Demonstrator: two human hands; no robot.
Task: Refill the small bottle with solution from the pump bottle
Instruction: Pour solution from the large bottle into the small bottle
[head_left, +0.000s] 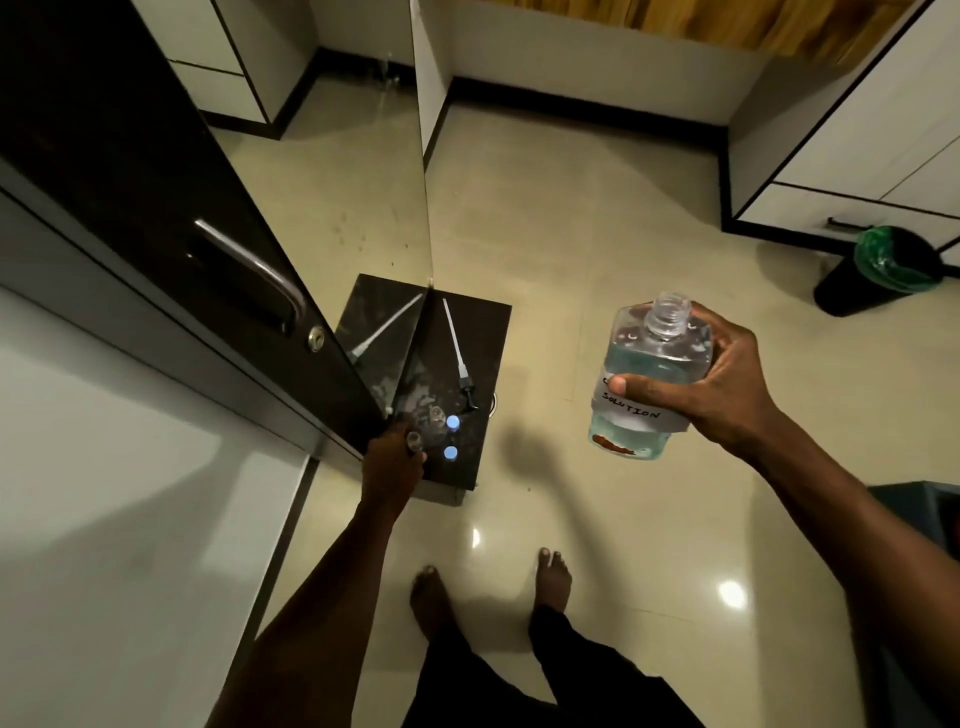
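Right hand (727, 384) is wrapped around the clear squarish pump bottle of pale blue solution (649, 379), pump removed, open neck tilted up and away, held high and well right of the dark glossy low stand (488, 353). Left hand (395, 462) is down at the stand's near edge, fingers closed on the small clear open-mouthed bottle (414, 440), just beside two blue-capped vials (452, 436). Likely next: pour needs the big neck brought left and down over that small mouth; the white pump with its dip tube (457, 353) lies apart, long axis running away.
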